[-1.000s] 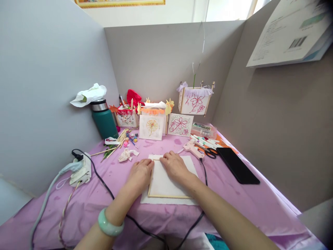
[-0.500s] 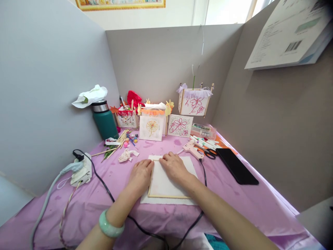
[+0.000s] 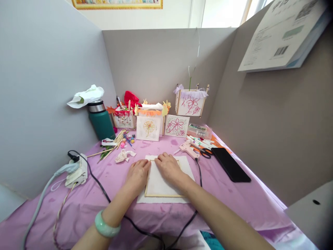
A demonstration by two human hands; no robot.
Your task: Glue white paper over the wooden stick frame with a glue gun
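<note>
A white square panel edged with thin wooden sticks (image 3: 160,185) lies on a larger white sheet (image 3: 187,165) on the purple tablecloth. My left hand (image 3: 137,174), a green bangle on its wrist, rests fingers down on the panel's left stick edge. My right hand (image 3: 168,166) presses with curled fingers on the panel's top edge near its far left corner. Neither hand lifts anything.
A pink glue gun (image 3: 187,148), scissors (image 3: 205,152), several markers (image 3: 201,141) and a black phone (image 3: 230,164) lie to the right. Decorated paper boxes (image 3: 148,122) line the back wall. At left stand a green flask (image 3: 100,119), loose sticks (image 3: 114,144) and a power strip (image 3: 76,173); black cord (image 3: 104,192).
The view has shifted slightly, so everything sits a little further left. Both hands stay pressed on the panel in the same places.
</note>
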